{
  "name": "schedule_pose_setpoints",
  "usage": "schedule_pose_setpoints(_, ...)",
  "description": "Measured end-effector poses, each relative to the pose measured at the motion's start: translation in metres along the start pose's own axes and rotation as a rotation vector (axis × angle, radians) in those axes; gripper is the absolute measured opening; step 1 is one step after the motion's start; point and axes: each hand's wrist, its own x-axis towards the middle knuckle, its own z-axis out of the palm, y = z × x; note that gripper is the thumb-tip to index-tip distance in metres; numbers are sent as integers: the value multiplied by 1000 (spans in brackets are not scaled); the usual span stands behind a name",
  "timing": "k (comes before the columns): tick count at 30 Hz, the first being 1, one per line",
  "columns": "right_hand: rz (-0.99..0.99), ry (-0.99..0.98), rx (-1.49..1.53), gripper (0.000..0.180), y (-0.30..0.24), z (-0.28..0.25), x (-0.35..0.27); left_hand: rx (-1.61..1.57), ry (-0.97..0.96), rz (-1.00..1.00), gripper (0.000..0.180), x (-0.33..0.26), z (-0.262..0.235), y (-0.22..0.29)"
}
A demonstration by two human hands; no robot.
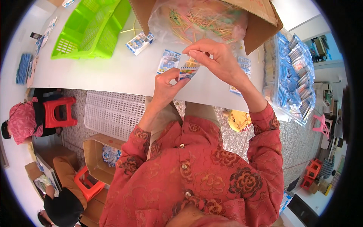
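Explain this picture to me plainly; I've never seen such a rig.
No machine here: a person works with two bare hands. The single view comes from a wide fisheye camera on their head, looking down, so straight edges bend.

The left grip, a bare hand, holds a small packet. The right grip is at its top, where pale sticks show; whether it pinches any is hard to tell.

On the white table are other packets, a green basket, a packet-filled clear bin and a cardboard box with bagged coloured sticks.

Unreadable print on the packets (169, 61)
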Motion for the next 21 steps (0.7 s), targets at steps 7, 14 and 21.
schedule_pose_setpoints(7,105,-57,56,22,3,2,3,-62,41,-45,16,4,5,-4)
schedule_pose_setpoints(14,173,63,66,28,50,4,7,-280,33,-270,16,19,16,-32)
schedule_pose_setpoints(21,103,-4,39,32,45,-9,0,-95,7,-223,17,9,15,-36)
